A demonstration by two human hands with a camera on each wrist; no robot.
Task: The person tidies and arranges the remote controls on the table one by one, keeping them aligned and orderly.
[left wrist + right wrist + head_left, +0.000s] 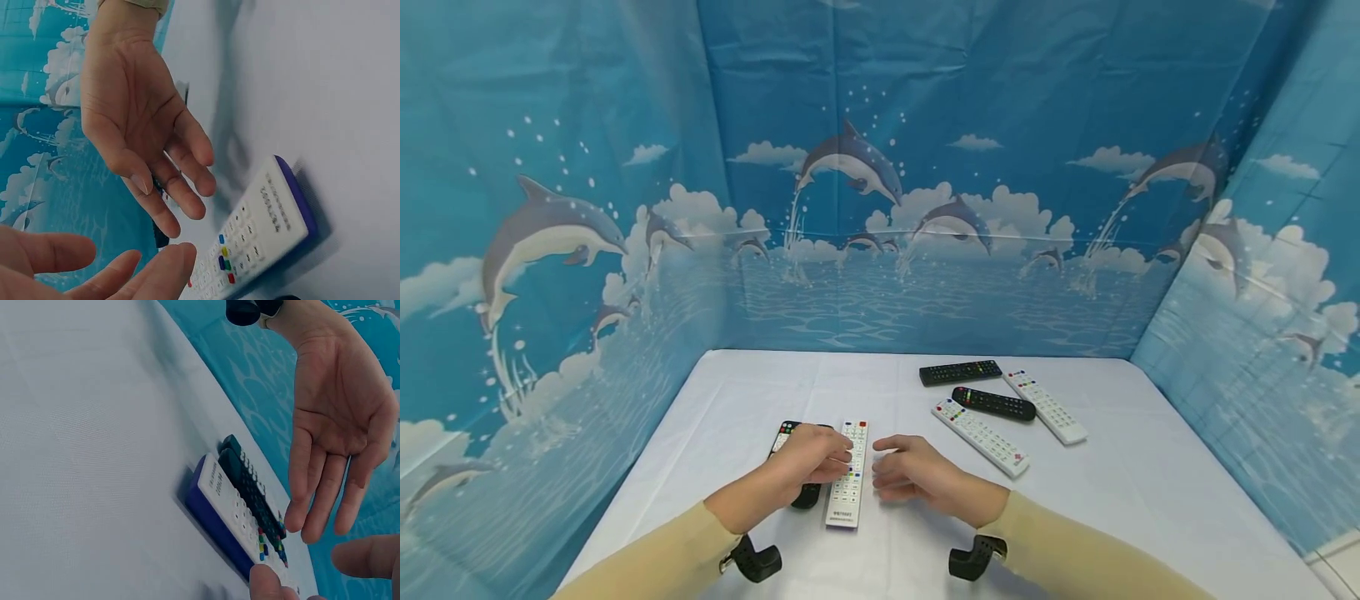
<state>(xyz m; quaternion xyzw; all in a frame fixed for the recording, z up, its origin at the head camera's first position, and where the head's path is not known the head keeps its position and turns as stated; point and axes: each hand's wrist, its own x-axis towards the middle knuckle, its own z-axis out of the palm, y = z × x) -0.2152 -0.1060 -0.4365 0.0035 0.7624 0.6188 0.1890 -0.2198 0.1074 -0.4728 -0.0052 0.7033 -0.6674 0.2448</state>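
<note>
Held both hands low over the desk [1075,517], empty, fingers parted and softly bent, palms turned toward each other, presumably to flank the slim white remote [847,502] from either side. Had that remote at about seven o'clock on the desk, buttons up, far end just past twelve and printed end near six, perhaps for easy reading from the near edge. Hung the left hand [808,457] from nine o'clock, fingertips overlapping the keys in the head view, with the near dark remote [250,490] and second dark remote [230,443] alongside, likely to form one row. Could not tell from above any touch between fingers and keys; saw none in the wrist views. Held the right hand [917,477] just beside at three o'clock, clasping nothing, apparently leaving room around the remote's edge. Had four more well apart toward two o'clock: far black remote [961,372] lying nine to three, round-ended black remote [994,404] much the same, inner white remote [981,437] and outer white remote [1045,407] slanting roughly ten to four, seemingly placed without shared alignment.
</note>
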